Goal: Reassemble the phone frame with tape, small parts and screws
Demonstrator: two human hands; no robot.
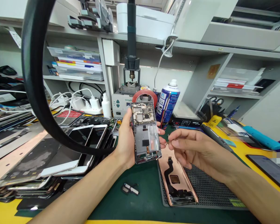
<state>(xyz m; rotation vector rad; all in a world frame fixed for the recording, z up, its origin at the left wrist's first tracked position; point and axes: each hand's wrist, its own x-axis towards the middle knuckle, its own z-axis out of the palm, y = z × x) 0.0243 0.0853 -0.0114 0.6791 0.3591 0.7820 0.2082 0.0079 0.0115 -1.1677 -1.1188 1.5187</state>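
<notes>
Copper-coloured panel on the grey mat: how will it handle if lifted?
The copper-coloured panel is probably light and fairly stiff: it looks thin and lies flat. Its black ribbon likely flexes and could snag, given its bends. Rolling seems unlikely, flat on the mat.

Left hand (124,144) and right hand (196,147): bare, fingers slim. Left forearm (91,186) and right forearm (252,185) likewise uncovered to the edge of view, smooth, narrowing to slender wrists.

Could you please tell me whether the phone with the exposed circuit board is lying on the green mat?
No, the left hand holds the phone up above the green mat.
</notes>
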